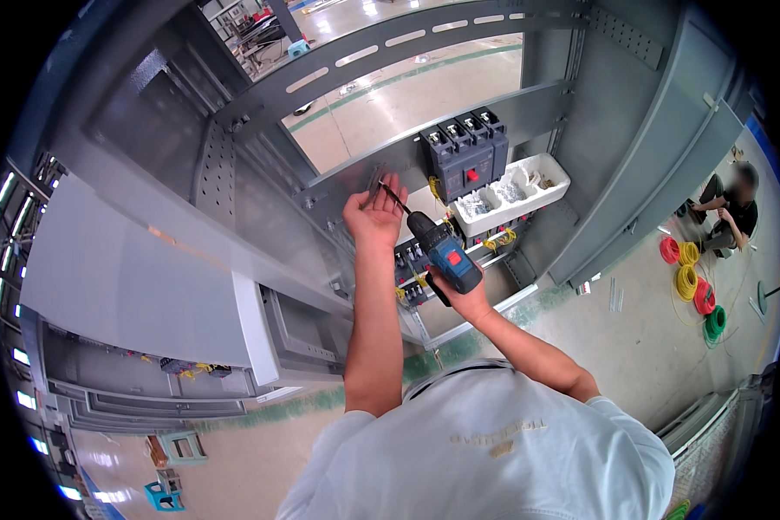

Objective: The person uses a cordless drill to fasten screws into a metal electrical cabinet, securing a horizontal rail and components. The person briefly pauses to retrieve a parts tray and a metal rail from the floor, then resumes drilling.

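Observation:
My right hand (470, 299) grips a blue and black cordless drill (442, 250) whose long bit points up-left at a grey slotted crossbar (338, 195) of an open metal cabinet. My left hand (374, 212) is raised at the bit's tip, its fingers closed around a small metal part pressed against the crossbar. What exactly sits between the fingers is too small to tell. A dark multi-pole circuit breaker (464, 154) with a red button is mounted just right of the hands.
A white tray (550, 173) with several bags of small hardware rests inside the cabinet. Yellow-wired terminals (412, 277) sit below the drill. Coils of red, yellow and green wire (693, 286) lie on the floor at right, near a seated person (732, 212).

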`<state>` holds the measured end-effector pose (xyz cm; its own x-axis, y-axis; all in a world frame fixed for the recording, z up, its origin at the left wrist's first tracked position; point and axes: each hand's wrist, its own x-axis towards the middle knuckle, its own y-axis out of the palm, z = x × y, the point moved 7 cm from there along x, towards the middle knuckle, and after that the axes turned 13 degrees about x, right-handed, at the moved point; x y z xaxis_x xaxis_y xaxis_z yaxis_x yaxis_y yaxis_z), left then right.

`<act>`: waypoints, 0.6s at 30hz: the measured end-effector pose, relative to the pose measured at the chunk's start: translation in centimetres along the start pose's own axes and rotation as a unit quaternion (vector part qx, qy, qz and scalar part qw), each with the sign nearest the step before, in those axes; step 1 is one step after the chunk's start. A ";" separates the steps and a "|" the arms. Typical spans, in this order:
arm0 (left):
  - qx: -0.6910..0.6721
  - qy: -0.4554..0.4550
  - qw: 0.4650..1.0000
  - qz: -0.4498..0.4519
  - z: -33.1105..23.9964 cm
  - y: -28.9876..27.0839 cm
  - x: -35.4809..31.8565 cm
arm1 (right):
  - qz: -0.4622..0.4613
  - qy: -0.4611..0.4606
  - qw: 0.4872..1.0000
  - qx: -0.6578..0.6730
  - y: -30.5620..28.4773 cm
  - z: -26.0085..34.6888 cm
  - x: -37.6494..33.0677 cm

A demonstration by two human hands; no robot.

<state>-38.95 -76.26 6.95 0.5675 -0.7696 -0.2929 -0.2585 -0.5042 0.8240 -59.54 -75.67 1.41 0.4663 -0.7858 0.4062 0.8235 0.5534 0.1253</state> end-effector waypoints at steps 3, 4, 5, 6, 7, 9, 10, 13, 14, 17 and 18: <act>-0.004 0.014 1.000 0.007 -0.1 0.0 -0.3 | 0.004 0.000 1.000 0.006 0.2 0.0 0.0; 0.010 0.027 1.000 0.012 -0.2 -0.4 0.2 | 0.005 0.002 1.000 0.009 0.2 0.0 -0.1; 0.024 0.039 0.999 0.016 -0.2 -0.7 0.6 | 0.006 0.005 1.000 0.011 0.2 -0.1 -0.1; 0.038 0.051 0.998 0.020 -0.2 -1.2 0.9 | 0.008 0.007 1.000 0.013 0.3 -0.1 -0.1; 0.053 0.063 0.996 0.025 -0.2 -1.1 0.9 | 0.008 0.010 1.000 0.008 0.3 0.0 0.0; 0.052 0.059 0.996 0.032 -0.1 -1.2 0.9 | 0.009 0.015 1.000 -0.002 0.3 0.3 0.1; 0.035 0.043 0.998 0.035 0.0 -0.9 0.6 | 0.004 0.013 1.000 0.008 0.2 0.4 0.2; 0.067 0.060 0.994 0.059 0.1 -0.7 0.5 | -0.002 0.009 1.000 0.027 0.1 0.6 0.5; 0.090 0.078 0.991 0.068 0.0 -0.9 0.5 | -0.001 0.009 1.000 0.028 0.2 0.9 0.5; 0.140 0.126 0.979 0.075 0.3 -1.4 0.4 | -0.001 -0.008 1.000 0.015 0.2 1.4 0.7; 0.143 0.125 0.979 0.075 0.4 -1.5 0.4 | -0.001 -0.016 1.000 0.007 0.2 1.5 0.7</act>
<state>-38.68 -75.98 5.38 0.6706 -0.7415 -0.0227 -0.5408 -0.5095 0.6693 -59.52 -75.71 3.12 0.4534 -0.7780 0.4349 0.8197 0.5556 0.1394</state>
